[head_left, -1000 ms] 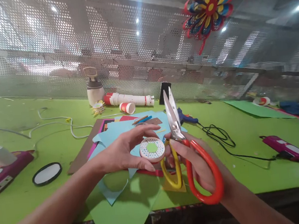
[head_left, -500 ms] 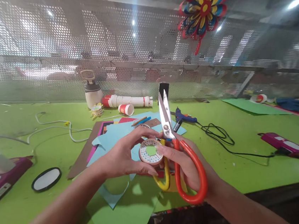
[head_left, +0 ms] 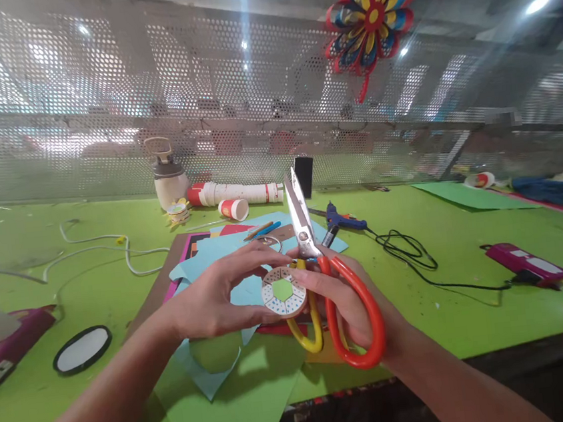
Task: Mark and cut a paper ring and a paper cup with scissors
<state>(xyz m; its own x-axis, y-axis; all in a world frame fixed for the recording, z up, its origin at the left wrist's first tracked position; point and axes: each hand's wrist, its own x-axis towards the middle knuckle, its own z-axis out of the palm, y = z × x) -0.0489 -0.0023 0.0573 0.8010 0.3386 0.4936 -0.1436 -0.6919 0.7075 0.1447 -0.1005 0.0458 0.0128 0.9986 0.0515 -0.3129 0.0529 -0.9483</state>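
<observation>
Two hands meet above the near edge of the green counter (head_left: 474,325), over a loose green paper sheet (head_left: 241,403) that hangs past the edge. Between thumb and fingers the left hand (head_left: 215,302) pinches a small round paper disc (head_left: 283,292), white with dots and a green hexagon at its middle, held up facing the camera. Touching the disc's right side, the right hand (head_left: 344,298) is closed around the handles of a pair of scissors (head_left: 330,286), one loop red, one yellow, blades together and pointing up and away. Under the hands lies a spread of coloured paper sheets (head_left: 210,255), mostly light blue. To the left on the counter sit a black-rimmed oval (head_left: 82,349) and a magenta box (head_left: 3,341), with a white cord (head_left: 114,245) curling behind them. To the right, a blue glue gun (head_left: 340,220) trails a black cable (head_left: 417,257) toward a second magenta box (head_left: 526,262). Farther back stand a white jug (head_left: 168,176), a lying stack of paper cups (head_left: 239,192) and a single cup (head_left: 234,209). Above, on the perforated metal wall (head_left: 74,112), hangs a paper flower (head_left: 372,17).
</observation>
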